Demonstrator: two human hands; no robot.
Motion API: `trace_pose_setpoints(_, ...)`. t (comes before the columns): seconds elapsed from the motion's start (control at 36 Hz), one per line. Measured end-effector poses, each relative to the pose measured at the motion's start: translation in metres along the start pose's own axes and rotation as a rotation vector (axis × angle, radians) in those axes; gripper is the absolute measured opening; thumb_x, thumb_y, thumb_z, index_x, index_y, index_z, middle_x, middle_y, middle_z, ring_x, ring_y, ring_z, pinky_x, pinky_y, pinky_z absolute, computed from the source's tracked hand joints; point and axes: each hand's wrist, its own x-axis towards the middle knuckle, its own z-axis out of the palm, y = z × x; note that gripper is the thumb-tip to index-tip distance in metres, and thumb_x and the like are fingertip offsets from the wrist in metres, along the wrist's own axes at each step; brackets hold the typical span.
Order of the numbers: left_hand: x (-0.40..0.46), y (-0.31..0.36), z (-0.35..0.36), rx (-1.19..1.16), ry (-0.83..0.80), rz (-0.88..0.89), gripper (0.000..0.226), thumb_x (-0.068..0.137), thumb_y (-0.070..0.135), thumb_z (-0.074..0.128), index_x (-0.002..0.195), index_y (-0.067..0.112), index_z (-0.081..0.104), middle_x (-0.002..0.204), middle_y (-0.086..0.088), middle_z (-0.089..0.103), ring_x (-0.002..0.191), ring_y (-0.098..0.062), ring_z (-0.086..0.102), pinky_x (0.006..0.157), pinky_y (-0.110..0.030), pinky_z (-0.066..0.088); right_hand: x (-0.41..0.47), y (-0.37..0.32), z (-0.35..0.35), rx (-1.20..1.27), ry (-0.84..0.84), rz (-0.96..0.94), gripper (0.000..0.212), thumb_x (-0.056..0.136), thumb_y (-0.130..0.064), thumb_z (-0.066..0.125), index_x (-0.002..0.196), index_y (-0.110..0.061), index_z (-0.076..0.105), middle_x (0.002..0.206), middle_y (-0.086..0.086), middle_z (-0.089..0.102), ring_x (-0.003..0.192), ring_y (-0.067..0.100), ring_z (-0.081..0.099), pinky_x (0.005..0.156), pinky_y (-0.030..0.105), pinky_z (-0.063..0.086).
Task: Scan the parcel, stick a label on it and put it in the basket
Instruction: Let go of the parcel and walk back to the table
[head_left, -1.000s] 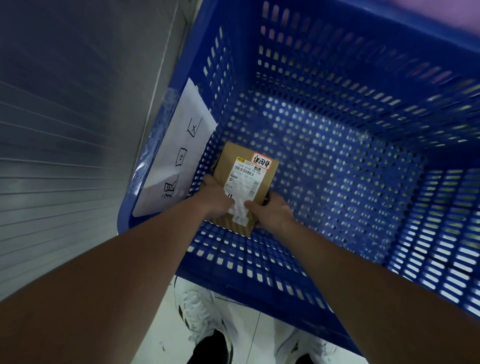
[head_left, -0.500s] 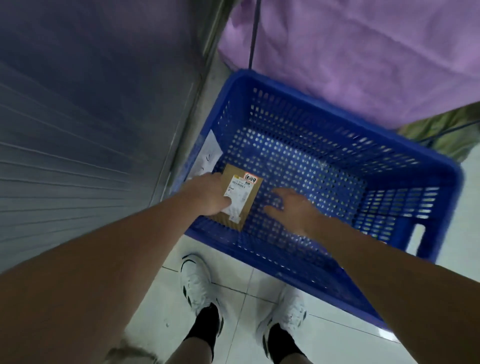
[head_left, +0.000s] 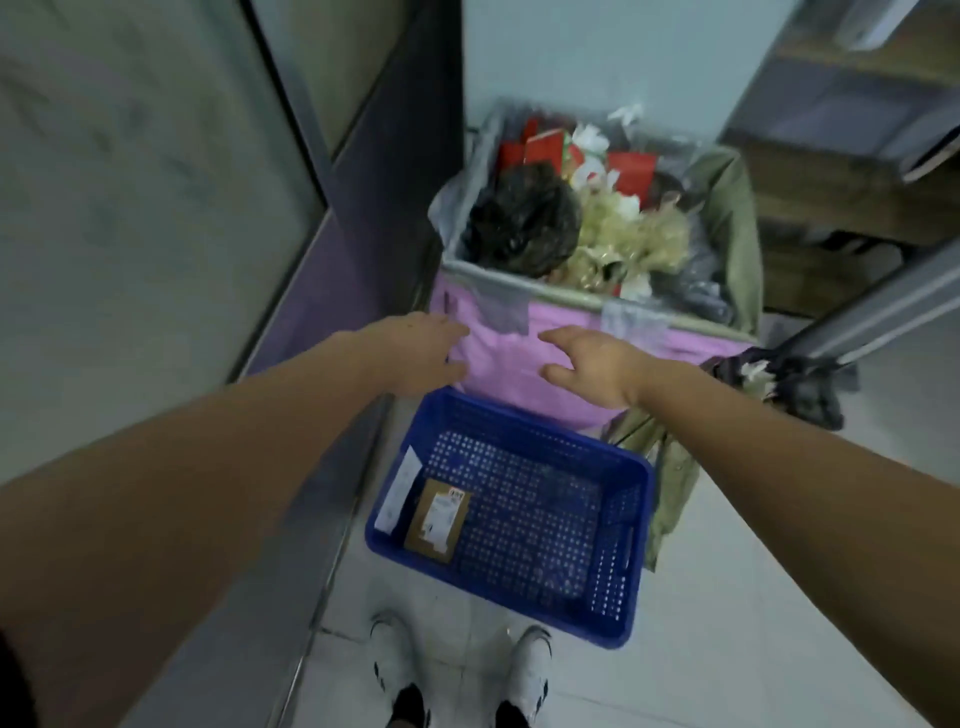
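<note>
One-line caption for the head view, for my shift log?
Labelled parcel lies in the blue basket; left hand and right hand hover empty above.

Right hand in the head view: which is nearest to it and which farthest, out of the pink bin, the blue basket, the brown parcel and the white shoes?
From the right hand:
1. Pink bin, directly beyond the fingers.
2. Blue basket, below on the floor.
3. Brown parcel, in the basket's left corner.
4. White shoes, bottom edge.
</note>
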Motion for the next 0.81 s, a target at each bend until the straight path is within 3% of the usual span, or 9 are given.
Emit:
trace_pose_setpoints(0.17,-0.039,0.061,-0.127,0.074,0.154,0.068,0.071,0.100,0.051,0.051,0.160,0.018,0.032,0.163,-0.009,0.040,0.145,-0.032,0.043,0.115,-0.046,0.038,-0.092,-0.023,-0.113,-0.028,0.171,0.047,0.068,0.104,-0.044,0.050,0.161,-0.012,0.031,0.164,0.016,0.037,0.144,0.035,0.044,0.116,0.040,0.036)
trace_pose_setpoints(0.33,-0.065,0.134,-0.202,0.219,0.271,0.261,0.070,0.099,0.051,0.055,0.156,0.015,0.039,0.157,-0.014,0.048,0.138,-0.037,0.051,0.111,-0.045,0.044,-0.186,-0.034,-0.168,0.009,0.359,0.193,0.066,0.102,-0.040,0.054,0.159,-0.011,0.035,0.162,0.017,0.041,0.147,0.032,0.042,0.118,0.037,0.032)
trace_pose_setpoints(0.5,-0.083,0.224,-0.243,0.292,0.334,0.494,0.059,0.102,0.047,0.052,0.152,0.017,0.045,0.154,-0.014,0.052,0.136,-0.034,0.053,0.109,-0.040,0.042,-0.285,-0.022,-0.183,0.086,0.489,0.386,0.058,0.100,-0.034,0.057,0.152,-0.010,0.046,0.153,0.019,0.052,0.139,0.034,0.049,0.110,0.034,0.037)
trace_pose_setpoints(0.64,-0.093,0.315,-0.258,0.341,0.328,0.644,0.070,0.101,0.056,0.047,0.160,0.022,0.033,0.164,-0.006,0.041,0.144,-0.031,0.046,0.113,-0.049,0.042,-0.382,0.004,-0.176,0.095,0.557,0.570,0.066,0.103,-0.042,0.053,0.159,-0.012,0.035,0.162,0.017,0.040,0.146,0.034,0.043,0.117,0.039,0.033)
trace_pose_setpoints(0.81,-0.109,0.445,-0.245,0.406,0.274,0.828,0.073,0.101,0.056,0.049,0.162,0.025,0.026,0.168,-0.004,0.034,0.147,-0.029,0.042,0.116,-0.046,0.040,-0.513,0.042,-0.150,0.098,0.632,0.776,0.069,0.103,-0.046,0.049,0.161,-0.016,0.028,0.167,0.011,0.032,0.150,0.030,0.037,0.120,0.041,0.032)
